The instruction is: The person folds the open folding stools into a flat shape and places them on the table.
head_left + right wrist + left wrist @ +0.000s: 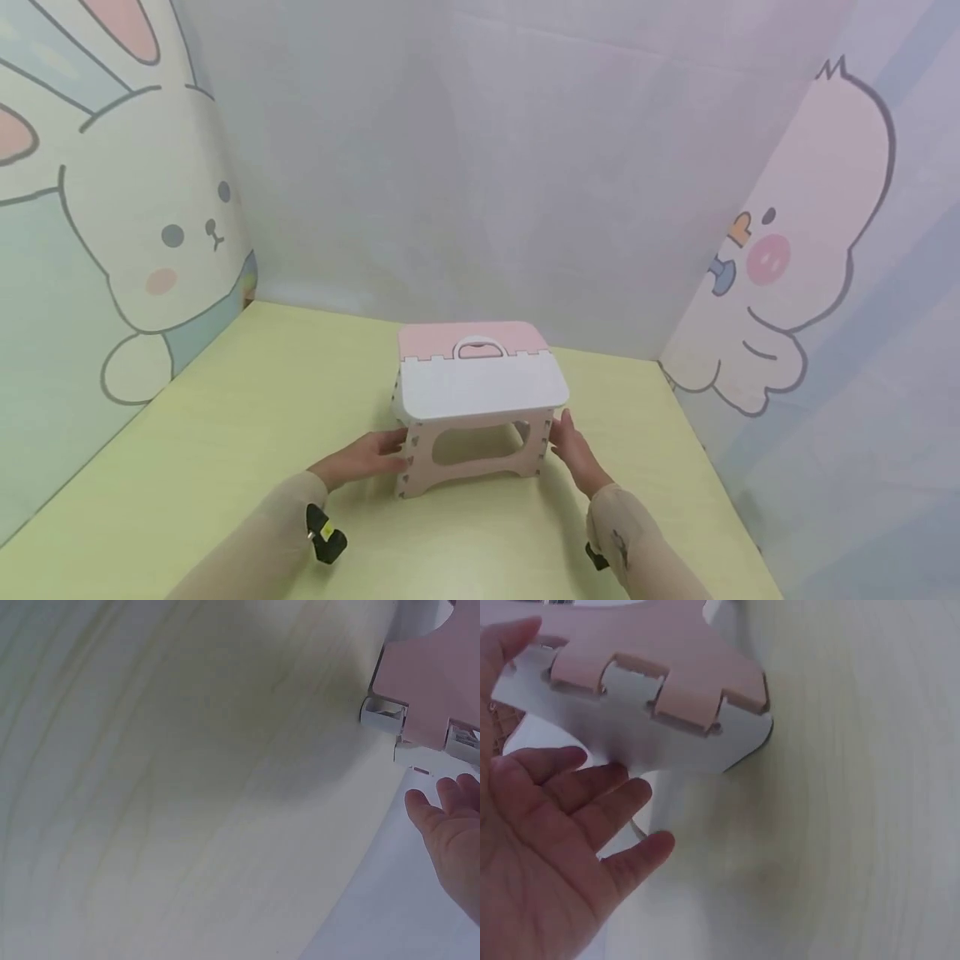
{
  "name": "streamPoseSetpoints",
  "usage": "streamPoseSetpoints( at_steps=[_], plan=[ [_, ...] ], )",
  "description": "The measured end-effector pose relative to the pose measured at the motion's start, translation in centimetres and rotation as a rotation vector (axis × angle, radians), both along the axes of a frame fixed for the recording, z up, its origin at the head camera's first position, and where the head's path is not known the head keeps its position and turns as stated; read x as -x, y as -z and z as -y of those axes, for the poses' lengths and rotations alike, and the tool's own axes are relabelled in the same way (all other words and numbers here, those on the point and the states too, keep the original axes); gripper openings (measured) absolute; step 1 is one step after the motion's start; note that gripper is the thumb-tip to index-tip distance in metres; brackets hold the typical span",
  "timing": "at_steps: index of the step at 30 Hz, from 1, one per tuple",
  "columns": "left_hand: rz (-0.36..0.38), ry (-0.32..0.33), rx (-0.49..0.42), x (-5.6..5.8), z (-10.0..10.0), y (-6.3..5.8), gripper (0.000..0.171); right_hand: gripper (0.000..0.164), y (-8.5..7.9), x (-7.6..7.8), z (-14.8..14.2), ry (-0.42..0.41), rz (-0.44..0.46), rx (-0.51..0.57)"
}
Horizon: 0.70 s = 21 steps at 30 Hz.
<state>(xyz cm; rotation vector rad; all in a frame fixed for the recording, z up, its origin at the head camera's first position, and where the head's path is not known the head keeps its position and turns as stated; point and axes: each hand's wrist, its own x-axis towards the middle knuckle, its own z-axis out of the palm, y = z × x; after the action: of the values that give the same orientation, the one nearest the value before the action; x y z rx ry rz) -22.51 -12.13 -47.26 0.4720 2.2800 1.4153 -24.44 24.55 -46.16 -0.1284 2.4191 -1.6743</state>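
A pink and white folding stool point(483, 387) stands unfolded on the table, its top half pink and half white with a carry handle point(480, 342) at the middle. At the stool's left side is my left hand point(367, 456). In the left wrist view the fingers are loosely spread beside the white side panel point(697, 746), and the thumb lies over the pink front panel point(660, 637). My right hand point(576, 454) is at the right side, thumb up. The right wrist view shows its relaxed fingertips point(420, 804) close to the stool's hinged corner.
The pale yellow table point(300, 375) meets a plain grey-white backdrop point(450, 183) behind the stool. Side walls carry a printed rabbit point(142, 242) on the left and a printed chick point(810, 225) on the right. A dark wrist device point(326, 533) sits on the left sleeve.
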Motion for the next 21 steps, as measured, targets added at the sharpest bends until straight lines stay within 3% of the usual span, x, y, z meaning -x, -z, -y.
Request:
streamPoseSetpoints(
  at_steps=[11,18,21],
  plan=[
    [0.016,-0.084,-0.007,-0.2,-1.8,0.8,0.082,0.088,-0.1,-0.5,0.3,0.006,0.041,0.016],
    [-0.040,-0.121,-0.046,-0.2,-2.3,1.0,0.075,0.092,0.1,-1.3,0.0,-0.021,0.016,0.045],
    [-0.073,-0.144,-0.038,-0.2,-2.4,1.1,0.073,0.075,0.2,-1.7,-0.1,-0.038,-0.002,0.051]
  ],
)
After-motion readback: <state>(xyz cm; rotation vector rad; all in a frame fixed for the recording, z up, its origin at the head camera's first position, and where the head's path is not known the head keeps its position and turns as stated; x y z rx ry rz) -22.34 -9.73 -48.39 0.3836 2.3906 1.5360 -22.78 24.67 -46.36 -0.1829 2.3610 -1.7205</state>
